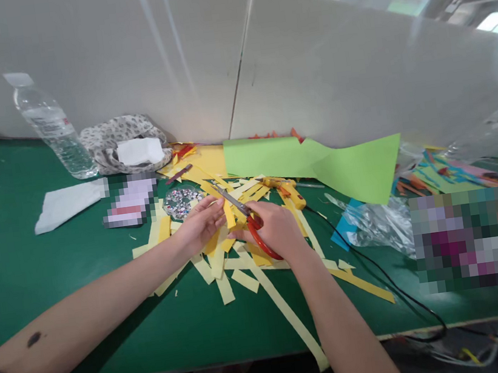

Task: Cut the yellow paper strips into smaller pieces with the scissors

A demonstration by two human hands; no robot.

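My right hand [277, 225] is closed on red-handled scissors [263, 240], whose blades point up and left. Close to the blades, my left hand [203, 222] has its fingers curled with the tips together at a yellow paper strip [229, 213]. Beneath and around both hands lies a pile of yellow and pale yellow paper strips [216, 258]. A round clear dish of small shiny gems [182, 202] sits just beyond my left hand. Behind my right hand rests a yellow glue gun [293, 194] with a black cord.
A water bottle [53, 126], a spotted cloth bag [125, 132], a white tissue [68, 204] and a blurred phone [131, 200] lie at the left. Green paper [314, 162] stands along the grey partition [329, 66]. Crumpled plastic [382, 224] and blue paper lie at the right.
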